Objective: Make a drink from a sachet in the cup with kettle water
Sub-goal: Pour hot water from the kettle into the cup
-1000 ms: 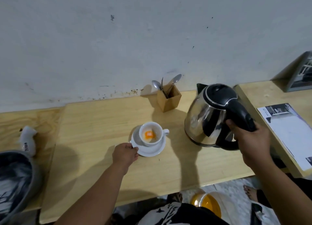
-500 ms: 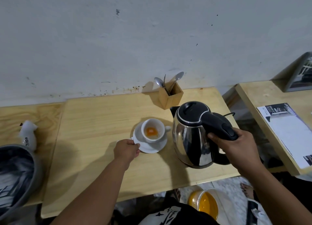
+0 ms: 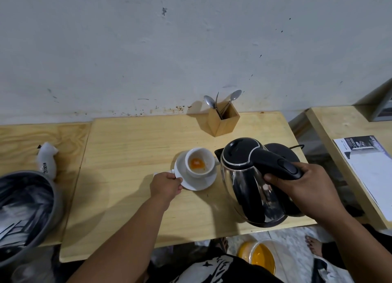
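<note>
A white cup (image 3: pixel 200 163) with orange powder at its bottom stands on a white saucer (image 3: pixel 196 182) in the middle of the wooden table (image 3: pixel 131 153). My left hand (image 3: pixel 166 186) pinches the saucer's left rim, with a small white scrap between the fingers. My right hand (image 3: pixel 297 184) grips the black handle of a steel kettle (image 3: pixel 248 183), held in the air just right of the cup, its spout pointing toward the cup. No water is seen leaving the spout. The black kettle base (image 3: pixel 284 152) shows behind the kettle.
A wooden holder with spoons (image 3: pixel 222 118) stands at the wall behind the cup. A grey bin (image 3: pixel 23 210) and a white crumpled wrapper (image 3: pixel 47 160) lie at the left. A paper sheet (image 3: pixel 369 170) lies on the right-hand table. An orange-filled container (image 3: pixel 262 256) sits on the floor.
My right hand has lifted the kettle off its base and carried it left and nearer, up beside the cup. My left hand has kept its hold on the saucer.
</note>
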